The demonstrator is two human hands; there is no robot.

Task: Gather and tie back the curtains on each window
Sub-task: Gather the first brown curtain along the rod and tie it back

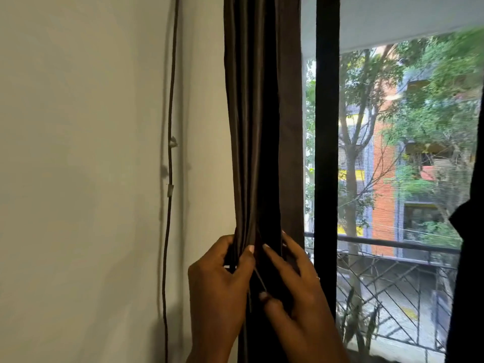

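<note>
The curtain (262, 127) is hanging bunched in narrow folds between the wall (91, 153) and the window frame (327, 127). It is looking soft, light and satiny, so it is likely to slip loose unless held around the whole bundle. The left grip (220, 281) is curling round the left folds. The right grip (296, 281) is pinching the right folds, with a thin strip (259, 279) running between the two.
</note>
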